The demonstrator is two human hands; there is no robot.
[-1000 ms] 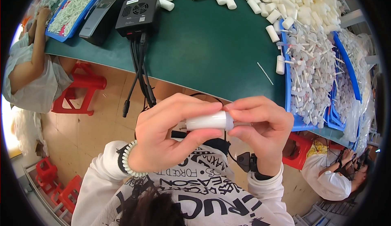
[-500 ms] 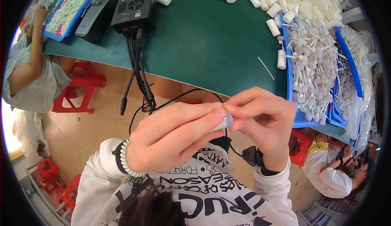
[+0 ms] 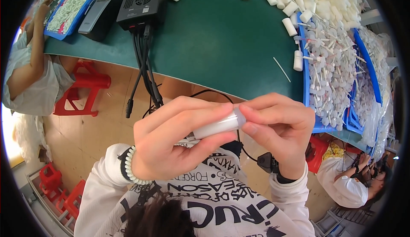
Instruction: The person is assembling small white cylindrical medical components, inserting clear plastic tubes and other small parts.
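The 2 hands (image 3: 166, 141) grip a white cylinder (image 3: 215, 127) near a blue tray (image 3: 306, 96) heaped with translucent stemmed pieces (image 3: 334, 68).

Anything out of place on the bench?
A thin white stick lies alone on the green table, left of the blue tray of stemmed parts; looks stray. No obvious damage stands out.

White tube (image 3: 213, 128), two-handed hold

Left hand (image 3: 166, 139) grips the body; right hand (image 3: 284, 126) pinches the translucent end (image 3: 240, 116). Green table (image 3: 213, 45) beyond: black box (image 3: 141, 8) left; blue tray (image 3: 306, 83) of pale stemmed parts (image 3: 329, 70) right.
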